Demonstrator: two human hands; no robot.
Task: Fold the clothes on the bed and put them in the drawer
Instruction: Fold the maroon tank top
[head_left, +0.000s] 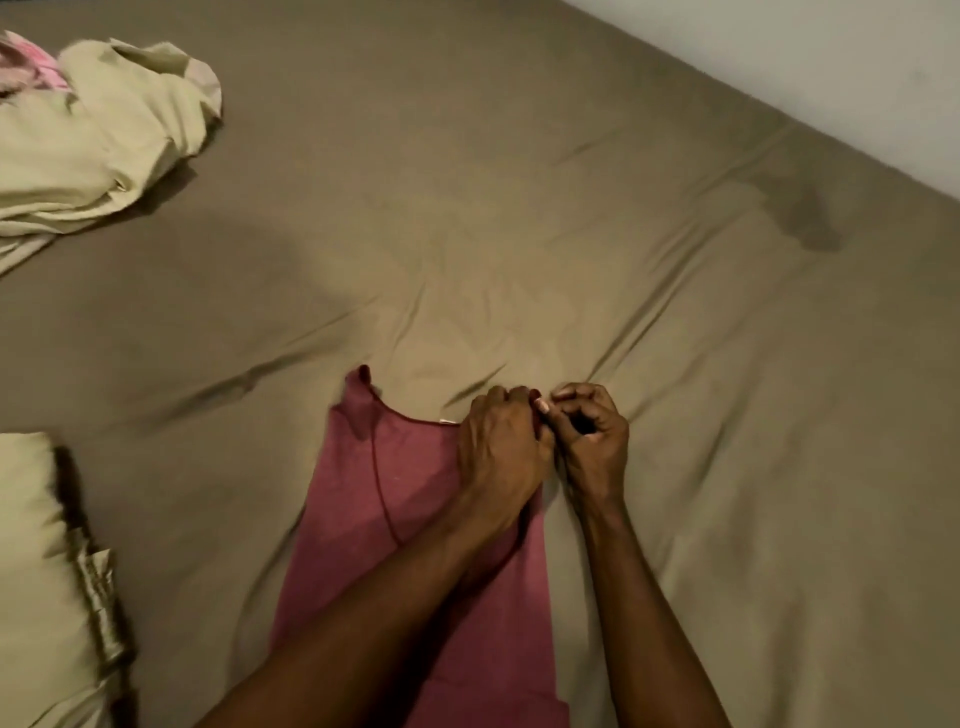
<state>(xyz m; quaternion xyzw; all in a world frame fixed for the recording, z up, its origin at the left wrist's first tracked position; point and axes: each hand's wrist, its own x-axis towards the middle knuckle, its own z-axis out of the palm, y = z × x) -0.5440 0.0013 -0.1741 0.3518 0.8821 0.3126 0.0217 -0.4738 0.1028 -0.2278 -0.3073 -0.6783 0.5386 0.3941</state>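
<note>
Lying flat on bed sheet (519, 208): maroon tank top (415, 519), near edge. Left hand (498, 447), right hand (592, 441) both curled, pinching its far right corner. Likely thin, limp, light; hold by corners or straps. Cream garment pile (104, 145) waits far left.

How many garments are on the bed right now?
3 that I can make out: a maroon top laid flat under both hands, a cream garment crumpled at far left, and a pink piece at the frame edge behind it. More may lie out of view.
</note>
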